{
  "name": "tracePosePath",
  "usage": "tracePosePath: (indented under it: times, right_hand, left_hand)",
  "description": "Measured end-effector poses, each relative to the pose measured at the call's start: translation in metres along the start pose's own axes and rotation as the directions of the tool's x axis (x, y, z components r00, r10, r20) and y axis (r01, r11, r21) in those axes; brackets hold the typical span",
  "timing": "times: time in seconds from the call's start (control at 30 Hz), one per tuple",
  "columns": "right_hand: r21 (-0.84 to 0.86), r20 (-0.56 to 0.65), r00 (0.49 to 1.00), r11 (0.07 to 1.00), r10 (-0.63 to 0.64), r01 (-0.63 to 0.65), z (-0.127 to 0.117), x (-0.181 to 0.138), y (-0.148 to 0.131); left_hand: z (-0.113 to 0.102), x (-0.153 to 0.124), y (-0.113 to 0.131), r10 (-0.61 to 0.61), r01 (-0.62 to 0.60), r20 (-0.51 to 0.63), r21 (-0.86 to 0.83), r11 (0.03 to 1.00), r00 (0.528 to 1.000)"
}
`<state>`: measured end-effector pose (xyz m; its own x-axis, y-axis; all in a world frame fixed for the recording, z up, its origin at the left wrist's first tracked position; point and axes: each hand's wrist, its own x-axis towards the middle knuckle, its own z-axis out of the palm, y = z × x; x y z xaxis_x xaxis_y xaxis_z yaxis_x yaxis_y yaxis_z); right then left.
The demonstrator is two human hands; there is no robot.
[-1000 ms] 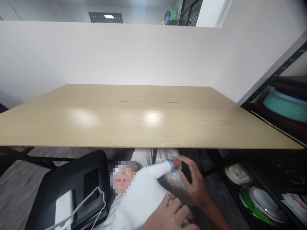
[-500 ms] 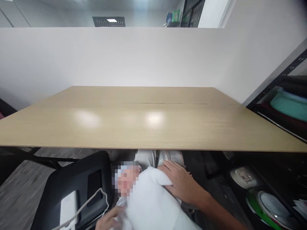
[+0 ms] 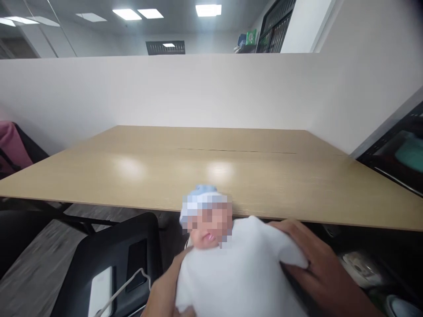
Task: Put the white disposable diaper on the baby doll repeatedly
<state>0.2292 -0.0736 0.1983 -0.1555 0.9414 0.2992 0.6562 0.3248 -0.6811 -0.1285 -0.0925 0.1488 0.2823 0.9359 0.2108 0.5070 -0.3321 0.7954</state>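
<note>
A baby doll [image 3: 238, 273] in white clothing and a pale blue hat is held in front of me, its head at the table's front edge; its face is blurred out. My left hand [image 3: 168, 281] grips it by the side, just below the head, with the fingertips partly hidden under the white cloth. On the other side my right hand [image 3: 313, 259] is closed around the white clothing, thumb below and fingers over the top. The doll's lower part runs out of the bottom of the view.
A wooden table [image 3: 158, 171] stands against a white partition [image 3: 211, 88]. At lower left is a black chair [image 3: 132, 246] bearing a white power bank [image 3: 101, 290] with a cable. Dark shelving [image 3: 403, 145] borders the right side; a pink item [image 3: 15, 145] is at far left.
The doll has been raised from the lap towards the table edge and to the right. My left hand has taken hold of its side; my right hand has moved right with it. The view has tilted up.
</note>
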Motion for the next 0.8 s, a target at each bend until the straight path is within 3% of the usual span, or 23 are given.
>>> tracePosePath:
  times: [0.07,0.17,0.27,0.37,0.57,0.8]
  right_hand:
    - [-0.056,-0.063,0.997,0.997,0.043,-0.046,-0.011,0.012,0.013]
    - [-0.149,-0.140,0.987,0.984,0.080,-0.101,-0.016,0.040,0.038]
    - [-0.218,-0.174,0.978,0.964,0.113,-0.150,-0.011,0.073,0.071]
    - [-0.272,-0.164,0.980,0.950,0.110,-0.152,-0.001,0.099,0.104]
    - [-0.352,-0.153,0.981,0.921,0.121,-0.168,0.009,0.128,0.139]
    - [-0.326,-0.146,0.983,0.933,0.111,-0.154,0.013,0.168,0.155]
  left_hand:
    - [-0.012,0.040,0.009,0.069,-0.071,0.100,0.022,0.997,0.993]
    - [-0.020,0.109,0.019,0.078,-0.105,0.177,0.148,0.983,0.981]
    - [-0.019,0.171,0.017,0.029,-0.092,0.188,0.335,0.938,0.982]
    - [-0.020,0.215,0.006,-0.022,-0.071,0.187,0.475,0.877,0.982]
    - [-0.032,0.253,-0.016,0.018,-0.115,0.182,0.540,0.834,0.983]
    - [-0.040,0.291,-0.051,-0.044,-0.039,0.128,0.581,0.813,0.991]
